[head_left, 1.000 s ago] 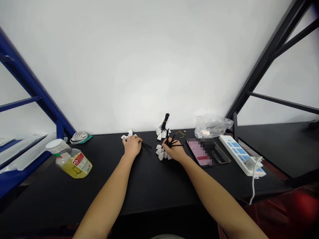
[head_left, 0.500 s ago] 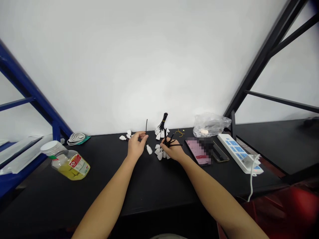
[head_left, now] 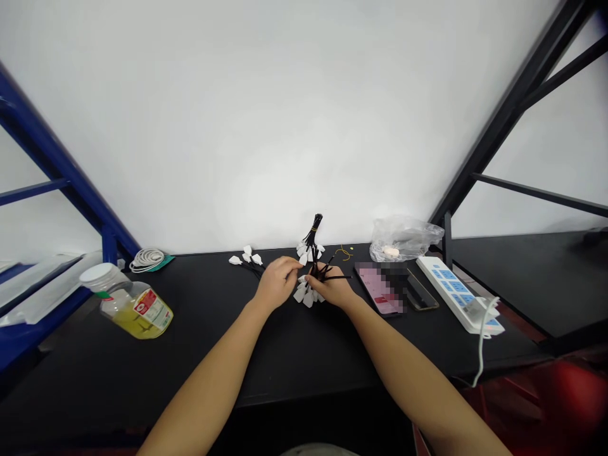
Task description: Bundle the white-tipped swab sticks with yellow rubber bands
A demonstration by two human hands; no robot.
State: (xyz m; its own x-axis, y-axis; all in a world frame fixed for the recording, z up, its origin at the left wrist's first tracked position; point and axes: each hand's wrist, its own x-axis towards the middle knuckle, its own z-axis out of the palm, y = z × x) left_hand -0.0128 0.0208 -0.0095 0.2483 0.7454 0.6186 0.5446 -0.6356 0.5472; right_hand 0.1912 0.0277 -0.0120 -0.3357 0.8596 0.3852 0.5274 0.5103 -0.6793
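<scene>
- The right hand [head_left: 333, 288] is closed around a loose bunch of black cable ties [head_left: 319, 273], whose white plastic tags hang just below the fingers; if that grip slackened, the thin ties could slide apart and the tags spread across the tabletop [head_left: 118, 373]
- The left hand [head_left: 278, 283] is narrowed, its fingertips [head_left: 298, 265] pinching in right beside the bunch; I cannot tell whether they hold a tie, and crowded fingers there could snag a neighbouring tie and drag it out
- An upright bundle of tagged ties [head_left: 313, 231] stands just beyond the hands, resting on its splayed tags; a knuckle or a swinging tie end could topple it, because it looks top-heavy
- A small group of loose tagged ties [head_left: 247, 258] lies to the left of the hands, where a careless sweep of the left wrist could push them out of place
- A thin yellow wire [head_left: 342, 253] lies just behind the right hand, and the stiff tie ends could catch it and pull it along
- A smartphone [head_left: 380, 291] lies just right of the right hand, so a wide movement that way could knock it or scrape its screen with the ties
</scene>
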